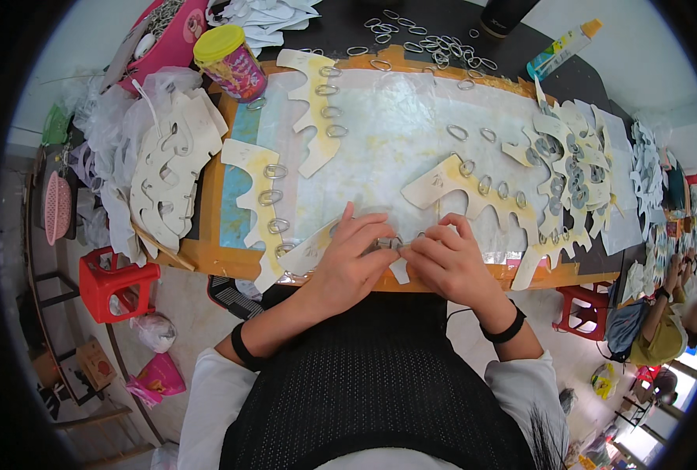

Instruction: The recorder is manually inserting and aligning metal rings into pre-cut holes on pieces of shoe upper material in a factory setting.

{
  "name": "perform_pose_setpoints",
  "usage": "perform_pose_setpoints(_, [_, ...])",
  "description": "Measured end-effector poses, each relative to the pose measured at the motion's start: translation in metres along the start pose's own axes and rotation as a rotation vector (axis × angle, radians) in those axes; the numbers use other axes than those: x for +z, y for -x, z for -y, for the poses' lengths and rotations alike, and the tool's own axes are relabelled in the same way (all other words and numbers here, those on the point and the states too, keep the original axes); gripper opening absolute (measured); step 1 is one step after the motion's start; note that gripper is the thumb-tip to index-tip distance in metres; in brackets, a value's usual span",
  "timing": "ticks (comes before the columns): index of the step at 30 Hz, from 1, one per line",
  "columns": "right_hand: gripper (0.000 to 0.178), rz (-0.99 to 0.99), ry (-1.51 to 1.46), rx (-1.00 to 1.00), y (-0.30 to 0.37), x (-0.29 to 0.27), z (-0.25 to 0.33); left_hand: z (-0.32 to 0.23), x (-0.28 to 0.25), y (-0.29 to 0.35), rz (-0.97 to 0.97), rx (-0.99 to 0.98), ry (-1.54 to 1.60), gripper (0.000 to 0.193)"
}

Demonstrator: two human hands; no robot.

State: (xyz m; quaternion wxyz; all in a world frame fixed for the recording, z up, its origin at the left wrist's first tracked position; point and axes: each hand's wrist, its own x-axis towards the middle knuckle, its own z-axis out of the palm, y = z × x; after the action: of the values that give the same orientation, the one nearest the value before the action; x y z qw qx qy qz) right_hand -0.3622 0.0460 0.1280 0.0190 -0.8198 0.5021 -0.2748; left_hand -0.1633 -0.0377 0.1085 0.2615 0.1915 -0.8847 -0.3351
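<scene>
Head view | You pinch a metal ring (pixel 387 243) between fingertips of left hand (pixel 347 257) and right hand (pixel 452 262), near edge of the board (pixel 364 149) | By board's far-left corner: pink basket (pixel 179 43) holding metal pieces (pixel 160 17); lidded tub (pixel 238 76), contents hidden | Open room mid-board

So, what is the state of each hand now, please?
Left hand: closed on the cream piece.
Right hand: closed by a ring; its hold is hidden.

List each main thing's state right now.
Left hand: fingers bent, grip unclear
Right hand: fingers bent, grip unclear
Upper-left cut piece: flat, rings along one edge
Loose rings: scattered
Tub: lidded, upright
Tube: capped
Pink bucket: open, metal bits inside
Left red stool: upright
</scene>
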Motion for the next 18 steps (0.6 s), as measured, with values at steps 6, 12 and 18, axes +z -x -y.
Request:
perform_pose_setpoints(6, [0.028, 0.028, 0.086, 0.047, 0.005, 0.000, 0.006, 0.000, 0.003, 0.000, -0.009, 0.016, -0.066, 0.013])
perform_pose_setpoints(12, [0.021, 0.030, 0.151, 0.065, 0.003, 0.002, 0.011, -0.001, 0.003, 0.002, 0.008, -0.004, -0.099, 0.015])
perform_pose_setpoints(18, [0.024, -0.064, -0.012, 0.161, 0.005, -0.007, 0.019, 0.000, 0.003, 0.003, 0.024, 0.022, -0.127, 0.015])
